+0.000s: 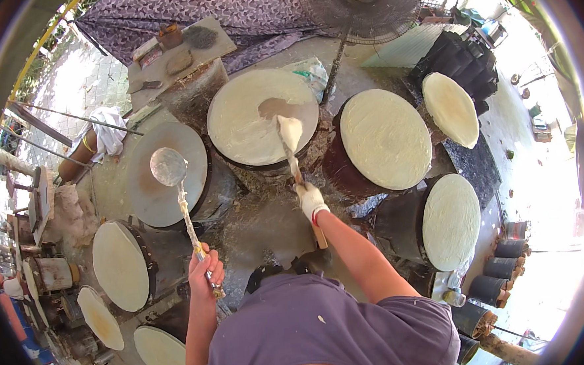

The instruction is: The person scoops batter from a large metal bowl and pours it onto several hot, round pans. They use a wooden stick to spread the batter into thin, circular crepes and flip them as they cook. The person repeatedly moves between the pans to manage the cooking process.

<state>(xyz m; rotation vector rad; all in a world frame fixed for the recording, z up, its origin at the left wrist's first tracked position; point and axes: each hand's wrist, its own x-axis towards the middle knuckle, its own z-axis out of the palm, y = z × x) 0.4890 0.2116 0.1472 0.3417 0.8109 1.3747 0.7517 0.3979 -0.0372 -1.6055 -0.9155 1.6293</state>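
My left hand [206, 273], bare, grips the handle of a metal ladle [168, 167], whose bowl is over a bare round griddle [141, 190] at the left. In a white knitted glove with a red cuff, my right hand [312, 201] is closed round the handle of a batter-coated spatula [290, 133]. The spatula's loaded blade is over the middle griddle [239, 121]. Pale batter covers most of that griddle, with a brownish patch showing near its centre. Whether the blade touches the surface I cannot tell. To the right, another drum-mounted griddle [385, 139] bears a full pale layer.
Several more batter-covered round griddles surround me, including ones at right [451, 222] and left [121, 266]. A pedestal fan [362, 10] stands behind the middle griddle. A board [201, 58] with small items lies at upper left, and a white cloth [108, 132] hangs nearby.
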